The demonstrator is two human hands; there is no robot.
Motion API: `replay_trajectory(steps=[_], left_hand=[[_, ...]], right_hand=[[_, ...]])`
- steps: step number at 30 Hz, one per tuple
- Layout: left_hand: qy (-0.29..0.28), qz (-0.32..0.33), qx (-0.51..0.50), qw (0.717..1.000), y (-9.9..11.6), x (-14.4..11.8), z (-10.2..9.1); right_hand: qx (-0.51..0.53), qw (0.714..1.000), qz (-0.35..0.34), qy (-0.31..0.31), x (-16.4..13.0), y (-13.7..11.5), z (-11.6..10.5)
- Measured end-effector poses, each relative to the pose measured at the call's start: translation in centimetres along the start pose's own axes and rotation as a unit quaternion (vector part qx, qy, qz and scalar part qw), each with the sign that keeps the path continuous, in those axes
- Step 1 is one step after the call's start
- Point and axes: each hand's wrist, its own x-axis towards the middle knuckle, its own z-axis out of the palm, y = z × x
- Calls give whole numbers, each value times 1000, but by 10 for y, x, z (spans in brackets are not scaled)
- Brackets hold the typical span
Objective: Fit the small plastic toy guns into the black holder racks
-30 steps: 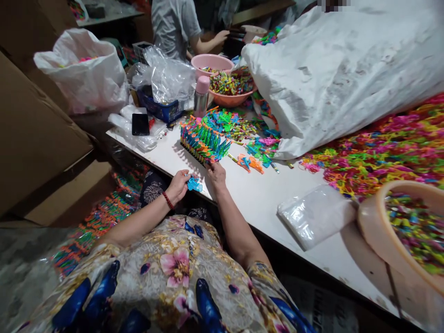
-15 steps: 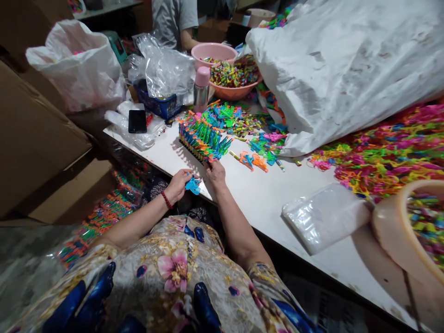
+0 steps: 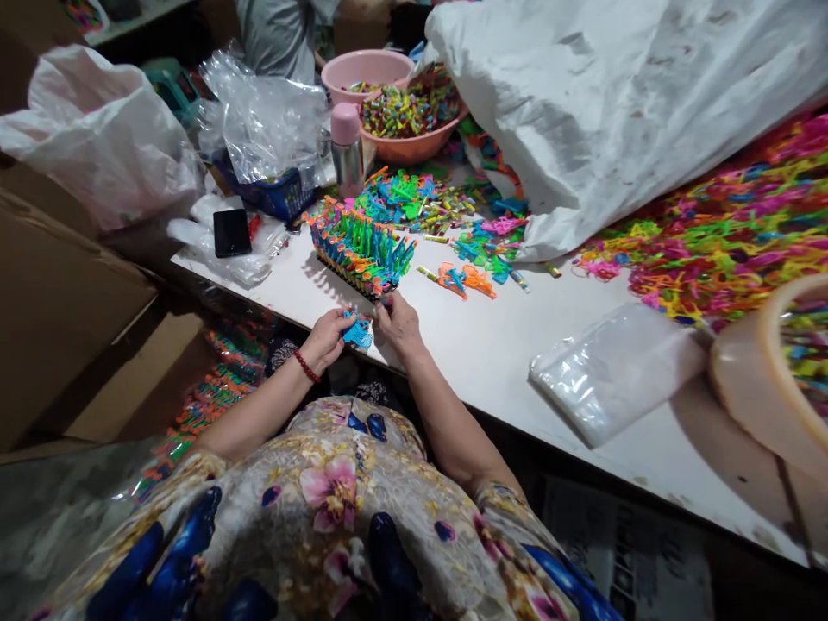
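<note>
My left hand [image 3: 329, 336], with a red bead bracelet at the wrist, pinches a light-blue plastic piece [image 3: 357, 331] with a mesh-like part, just over the table's front edge. Close by on the right, my right hand [image 3: 399, 326] has its fingers closed at the near end of a dark rack [image 3: 342, 279]. What those fingertips grip is too small to make out. Rows of orange, green and blue plastic pieces [image 3: 362, 246] stand upright in the rack. Beyond it lies a loose pile of similar coloured pieces [image 3: 407, 194] mixed with small shiny tubes [image 3: 453, 214].
Bowls of small tubes [image 3: 414, 148] and a pink-capped flask [image 3: 348, 155] stand behind. A phone [image 3: 231, 233] rests on plastic bags at left. A large white sack [image 3: 582, 112], clear bags [image 3: 608, 375] and a tub [image 3: 743, 362] occupy the right. A person in grey [image 3: 275, 39] is at the back.
The camera view has shifted, so the table things sit further left and slightly higher. My left hand still holds the blue piece, now turned flatter; my right hand remains at the rack's near end.
</note>
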Motion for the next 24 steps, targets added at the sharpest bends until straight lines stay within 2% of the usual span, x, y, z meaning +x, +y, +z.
replay_trajectory(steps=[4, 8, 10, 13, 16, 21, 24], left_hand=[[-12, -15, 2, 1000, 8, -11, -4], [-25, -38, -4, 999, 10, -19, -7], [-33, -50, -7, 998, 9, -21, -7], [-42, -53, -11, 998, 7, -25, -3], [-40, -25, -12, 999, 6, -30, 0], [-9, 34, 1, 999, 6, -34, 0], [7, 44, 1, 999, 6, -34, -2]], right_hand=[[99, 994, 49, 22, -38, -4, -15], [180, 978, 97, -26, -72, -10, -32], [187, 976, 103, -47, -83, -14, -39], [168, 979, 98, -62, -92, -22, -43], [143, 984, 76, -73, -97, -27, -41], [114, 989, -3, -92, -96, -32, -33], [132, 987, 3, -90, -94, -36, -29]])
